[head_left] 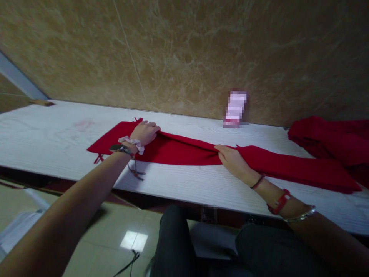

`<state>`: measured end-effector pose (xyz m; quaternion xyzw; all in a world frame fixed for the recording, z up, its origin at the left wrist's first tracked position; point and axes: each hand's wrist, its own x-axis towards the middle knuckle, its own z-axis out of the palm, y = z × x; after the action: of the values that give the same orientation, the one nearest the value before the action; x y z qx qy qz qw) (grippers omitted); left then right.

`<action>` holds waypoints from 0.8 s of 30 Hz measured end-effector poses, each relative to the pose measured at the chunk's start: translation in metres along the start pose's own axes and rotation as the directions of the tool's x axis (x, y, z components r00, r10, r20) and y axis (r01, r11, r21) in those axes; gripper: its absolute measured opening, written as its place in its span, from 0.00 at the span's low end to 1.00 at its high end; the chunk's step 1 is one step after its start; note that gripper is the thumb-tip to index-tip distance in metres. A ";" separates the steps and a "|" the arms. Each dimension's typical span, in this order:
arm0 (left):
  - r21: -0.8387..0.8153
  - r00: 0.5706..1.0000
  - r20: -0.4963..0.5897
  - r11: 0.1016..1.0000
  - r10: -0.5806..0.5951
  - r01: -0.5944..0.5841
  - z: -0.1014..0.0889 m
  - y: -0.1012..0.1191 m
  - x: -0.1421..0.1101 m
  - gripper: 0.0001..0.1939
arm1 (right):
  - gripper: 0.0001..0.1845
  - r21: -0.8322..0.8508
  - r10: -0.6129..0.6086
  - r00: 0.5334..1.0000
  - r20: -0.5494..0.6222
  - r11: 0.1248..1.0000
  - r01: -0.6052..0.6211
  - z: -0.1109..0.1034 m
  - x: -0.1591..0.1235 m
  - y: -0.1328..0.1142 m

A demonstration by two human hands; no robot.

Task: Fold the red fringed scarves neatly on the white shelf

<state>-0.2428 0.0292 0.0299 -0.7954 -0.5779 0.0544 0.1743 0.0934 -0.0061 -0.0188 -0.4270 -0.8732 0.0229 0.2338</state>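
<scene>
A long piece of red cloth (184, 154) lies lengthwise along the white table (178, 179), with short red ties at its left end. Its far edge is raised in a fold between my two hands. My left hand (144, 133) is closed on that edge near the tied end, palm down over the fabric. Farther right, my right hand (234, 161) pinches the same fold, its thumb partly hidden. The cloth's right part runs flat in layers towards the table's right end.
A heap of dark red fabric (325, 134) sits at the right. A blurred pale pink object, perhaps a phone (236, 107), leans against the marbled wall (184, 57). A small brown piece (42, 102) lies at the far left. My legs are under the table's front edge.
</scene>
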 end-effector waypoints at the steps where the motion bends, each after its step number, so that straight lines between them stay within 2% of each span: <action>1: 0.003 0.999 -0.034 1.000 -0.019 0.019 -0.006 -0.002 -0.002 0.17 | 0.22 -0.003 0.003 1.000 -0.017 1.000 -0.003 -0.004 0.000 -0.001; 3: -0.006 0.992 -0.121 0.999 -0.040 0.039 -0.015 -0.006 -0.013 0.18 | 0.22 0.004 -0.001 0.998 -0.066 1.000 0.001 -0.011 -0.002 -0.003; 5: -0.006 0.992 -0.123 0.999 -0.035 0.035 -0.018 -0.008 -0.031 0.19 | 0.21 0.010 -0.037 0.997 -0.065 0.999 0.038 -0.018 -0.006 -0.004; 7: -0.011 0.998 -0.051 1.000 0.020 -0.020 -0.011 -0.006 -0.051 0.19 | 0.21 0.008 -0.113 0.993 0.034 0.994 0.113 -0.020 -0.012 -0.003; 9: -0.045 0.997 0.039 0.997 0.071 -0.069 0.000 -0.003 -0.067 0.18 | 0.21 -0.005 -0.197 0.965 0.171 0.980 0.201 -0.019 -0.019 0.000; 11: -0.074 0.999 0.037 0.997 0.038 -0.036 0.008 0.002 -0.076 0.17 | 0.22 -0.029 -0.253 0.934 0.253 0.963 0.269 -0.015 -0.024 0.004; 15: -0.070 1.000 -0.009 0.997 -0.009 0.009 0.010 0.009 -0.075 0.19 | 0.26 -0.059 -0.276 0.930 0.243 0.953 0.298 -0.008 -0.029 0.011; 19: -0.151 0.992 -0.124 0.988 0.020 -0.038 0.008 0.018 -0.062 0.20 | 0.25 -0.053 -0.250 0.945 0.212 0.962 0.266 -0.005 -0.029 0.012; 21: -0.209 0.992 -0.117 0.976 0.036 -0.060 0.008 0.025 -0.057 0.22 | 0.25 -0.041 -0.247 0.949 0.194 0.965 0.259 -0.004 -0.029 0.012; 24: -0.224 0.997 -0.067 0.975 -0.024 0.009 0.004 0.033 -0.057 0.26 | 0.24 0.009 -0.228 0.965 0.127 0.973 0.229 -0.004 -0.028 0.012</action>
<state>-0.2326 -0.0327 0.0082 -0.8065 -0.5806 -0.0401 0.1041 0.1185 -0.0205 -0.0285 -0.3217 -0.9298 0.0206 0.1775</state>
